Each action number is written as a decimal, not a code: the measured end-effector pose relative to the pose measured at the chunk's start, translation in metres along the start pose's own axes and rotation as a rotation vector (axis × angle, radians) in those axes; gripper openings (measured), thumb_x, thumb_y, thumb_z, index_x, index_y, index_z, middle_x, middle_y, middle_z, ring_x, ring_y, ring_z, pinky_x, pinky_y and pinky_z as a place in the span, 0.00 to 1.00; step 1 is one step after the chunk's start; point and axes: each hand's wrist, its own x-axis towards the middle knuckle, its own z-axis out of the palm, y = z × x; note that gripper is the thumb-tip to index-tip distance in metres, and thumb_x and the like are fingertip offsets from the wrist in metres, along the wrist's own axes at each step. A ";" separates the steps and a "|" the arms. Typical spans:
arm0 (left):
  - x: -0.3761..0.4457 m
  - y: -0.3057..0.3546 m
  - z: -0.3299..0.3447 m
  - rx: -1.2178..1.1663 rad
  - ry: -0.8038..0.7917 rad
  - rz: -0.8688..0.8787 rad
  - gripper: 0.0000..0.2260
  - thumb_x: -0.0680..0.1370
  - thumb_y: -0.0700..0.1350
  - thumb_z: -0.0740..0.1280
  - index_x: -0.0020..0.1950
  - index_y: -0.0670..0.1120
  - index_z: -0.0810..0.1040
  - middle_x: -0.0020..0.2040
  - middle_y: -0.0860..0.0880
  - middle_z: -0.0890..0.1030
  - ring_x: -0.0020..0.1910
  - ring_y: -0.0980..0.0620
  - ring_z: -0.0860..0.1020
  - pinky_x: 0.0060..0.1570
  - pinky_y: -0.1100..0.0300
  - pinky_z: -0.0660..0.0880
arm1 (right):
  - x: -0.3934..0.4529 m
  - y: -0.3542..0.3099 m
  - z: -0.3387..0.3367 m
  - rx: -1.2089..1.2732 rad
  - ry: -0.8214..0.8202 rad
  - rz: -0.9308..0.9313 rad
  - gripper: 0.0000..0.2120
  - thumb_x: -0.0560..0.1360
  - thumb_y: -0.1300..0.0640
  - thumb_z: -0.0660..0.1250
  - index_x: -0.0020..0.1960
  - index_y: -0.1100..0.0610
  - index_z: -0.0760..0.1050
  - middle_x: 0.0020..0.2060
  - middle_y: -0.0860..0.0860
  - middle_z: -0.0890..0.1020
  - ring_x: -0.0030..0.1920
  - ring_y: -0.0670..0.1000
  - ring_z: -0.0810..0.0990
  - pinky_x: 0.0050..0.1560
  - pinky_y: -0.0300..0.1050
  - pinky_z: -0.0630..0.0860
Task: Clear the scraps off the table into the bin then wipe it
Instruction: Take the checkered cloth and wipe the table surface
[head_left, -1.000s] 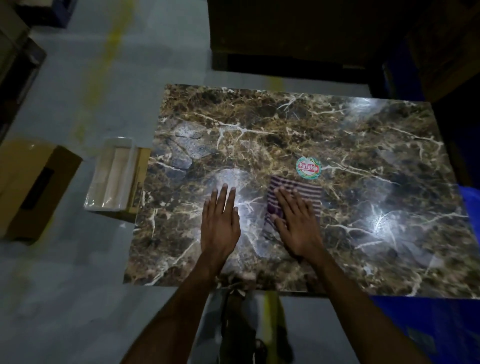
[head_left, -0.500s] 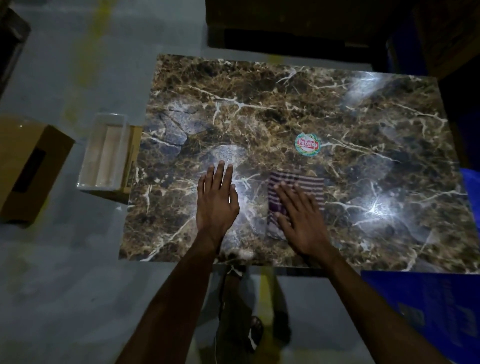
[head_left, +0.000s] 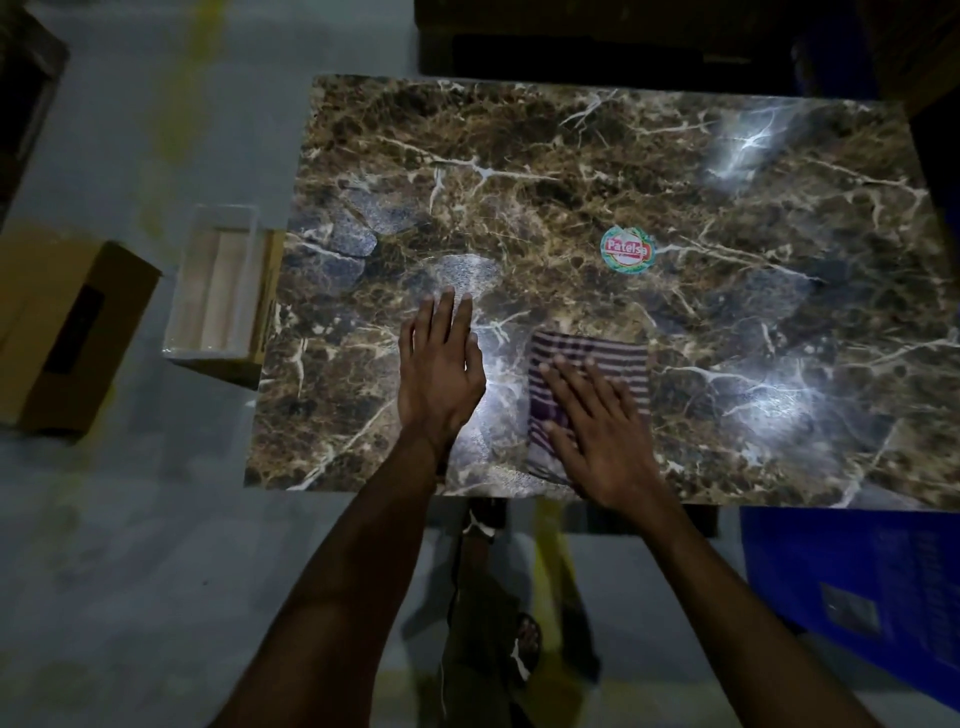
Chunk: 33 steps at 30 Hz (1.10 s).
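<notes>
Both hands are flat, palms down, fingers straight, near the front edge of the tabletop. Left hand rests on bare marble with nothing under it. Right hand presses on a striped cloth, purple and white, which lies just right of the left hand with a strip of stone between them. The hand covers the cloth's near right part, so I can't make out where that corner ends or whether it hangs over the front edge.

A round sticker sits further back from the cloth, well apart from it. Lettering on it is only partly readable. Big glare patches on the stone at the right and by the left hand make it hard to say if any small scraps are left there.

Plenty of open marble to the back and right of the cloth. Off the tabletop's left edge, on the floor, a clear bin sits just beside the edge, with a cardboard box further left. A blue crate is cut off at the lower right. The tabletop's right end runs out of view. It's dim overall, and the far side is dark shapes I can't identify.
</notes>
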 end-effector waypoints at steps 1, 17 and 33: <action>0.000 0.000 0.000 0.000 0.000 0.000 0.24 0.87 0.50 0.53 0.83 0.50 0.60 0.84 0.49 0.57 0.83 0.49 0.53 0.81 0.47 0.50 | -0.003 0.008 -0.003 0.001 0.005 0.037 0.31 0.85 0.41 0.50 0.85 0.44 0.48 0.84 0.44 0.51 0.84 0.51 0.48 0.82 0.56 0.50; -0.004 0.004 0.000 0.054 0.014 0.058 0.25 0.86 0.56 0.56 0.82 0.50 0.63 0.83 0.47 0.60 0.82 0.46 0.55 0.80 0.41 0.52 | -0.049 0.004 0.004 -0.004 0.017 0.105 0.30 0.86 0.42 0.51 0.85 0.44 0.47 0.85 0.45 0.50 0.84 0.51 0.45 0.82 0.56 0.50; -0.007 0.002 0.006 0.011 0.078 0.384 0.17 0.84 0.46 0.62 0.73 0.48 0.76 0.73 0.46 0.74 0.72 0.45 0.72 0.72 0.43 0.64 | -0.069 0.000 0.001 0.011 0.003 0.154 0.29 0.87 0.42 0.48 0.85 0.44 0.46 0.85 0.45 0.48 0.84 0.50 0.44 0.82 0.55 0.46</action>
